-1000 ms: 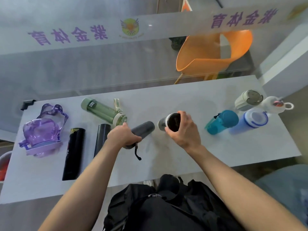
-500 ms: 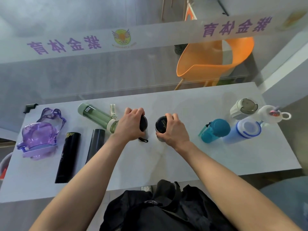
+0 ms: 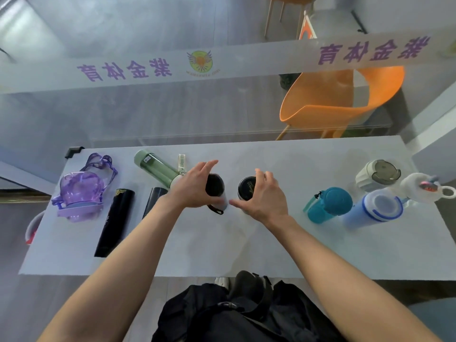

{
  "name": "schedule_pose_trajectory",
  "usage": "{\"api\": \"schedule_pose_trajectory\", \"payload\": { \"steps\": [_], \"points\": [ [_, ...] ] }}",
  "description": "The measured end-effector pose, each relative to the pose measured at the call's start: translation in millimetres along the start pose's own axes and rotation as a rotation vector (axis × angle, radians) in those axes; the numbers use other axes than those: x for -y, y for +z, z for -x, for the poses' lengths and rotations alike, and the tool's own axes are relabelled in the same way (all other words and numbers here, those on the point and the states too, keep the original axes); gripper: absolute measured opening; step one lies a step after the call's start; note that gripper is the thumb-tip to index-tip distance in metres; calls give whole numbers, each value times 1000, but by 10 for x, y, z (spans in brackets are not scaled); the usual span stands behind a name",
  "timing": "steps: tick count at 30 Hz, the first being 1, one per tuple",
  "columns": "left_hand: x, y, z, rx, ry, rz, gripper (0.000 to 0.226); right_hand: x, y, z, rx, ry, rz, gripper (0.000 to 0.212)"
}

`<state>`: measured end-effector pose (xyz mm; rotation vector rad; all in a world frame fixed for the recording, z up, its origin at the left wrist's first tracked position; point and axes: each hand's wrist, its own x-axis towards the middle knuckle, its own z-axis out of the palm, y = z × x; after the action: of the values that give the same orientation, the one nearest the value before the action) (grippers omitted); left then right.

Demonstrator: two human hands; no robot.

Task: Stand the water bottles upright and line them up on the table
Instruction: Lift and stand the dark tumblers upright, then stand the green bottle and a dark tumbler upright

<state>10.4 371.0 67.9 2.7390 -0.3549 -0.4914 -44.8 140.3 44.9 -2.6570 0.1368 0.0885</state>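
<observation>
Black bag (image 3: 237, 314): lying below the near edge of the counter (image 3: 222, 248), between the two forearms.
Left hand (image 3: 195, 187): reaching over the middle of the counter, fingers spread and curving around the dark grey bottle (image 3: 215, 191); whether the palm is pressing the bottle cannot be told.
Dark grey bottle: standing upright at the counter's middle, its black cap facing the camera, a black strap loop hanging at its near side.
Right hand (image 3: 262, 197): lying beside the left, fingers apart and loosely cupping the steel bottle (image 3: 246, 190); thumb pointing toward the left hand, the two thumbs nearly meeting.
Steel bottle: standing upright just beside the dark grey bottle, dark lid upward.
Black bottle (image 3: 114, 222): lying on its side toward the left edge, its length running near to far.
Dark tube bottle (image 3: 154, 199): lying just right of the black bottle, partly hidden by the left forearm.
Teal bottle (image 3: 329, 204) and blue bottle (image 3: 375, 209): standing side by side toward the right edge.
Purple bottle (image 3: 79, 191): resting near the far left corner.
Green bottle (image 3: 158, 169): lying tilted behind the left hand, near the far edge.
Grey-lidded bottle (image 3: 377, 175) and white bottle (image 3: 424, 187): standing near the far right corner.
Orange chair (image 3: 340, 99): standing beyond the far edge, behind glass.
</observation>
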Motion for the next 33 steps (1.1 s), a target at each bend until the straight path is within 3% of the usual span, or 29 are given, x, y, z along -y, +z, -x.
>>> {"api": "schedule_pose_trajectory", "payload": {
  "steps": [2,5,7,10,14,17,20,23,27,33],
  "points": [
    [127,-129,96,-92,-43,89,106,141,-124,13,-219,-101,-109,98],
    [492,-258,250,-247,-179,184,66,570,-334,35,-477,-370,-265,49],
    [807,-259,388,-280,-293,172,55,945,-356,77,-493,-517,-325,31],
    [1278,-120,634,-244,-471,131,47,1434,-34,178,-327,-653,-301,23],
    [1751,226,871,-33,-649,116,63,1681,863,183,81,-523,-123,33],
    [1957,525,979,135,-682,122,84,1688,1414,-7,235,-293,8,51],
    [2077,739,996,264,-675,156,104,1690,1737,-324,230,-116,117,84],
    [2126,852,966,285,-657,170,104,1787,1950,-667,247,-40,172,104],
    [2123,878,947,312,-628,188,93,1930,2115,-951,380,57,147,103],
    [2286,533,1061,360,-561,140,79,1937,2112,-883,359,108,95,98]
  ]
}}
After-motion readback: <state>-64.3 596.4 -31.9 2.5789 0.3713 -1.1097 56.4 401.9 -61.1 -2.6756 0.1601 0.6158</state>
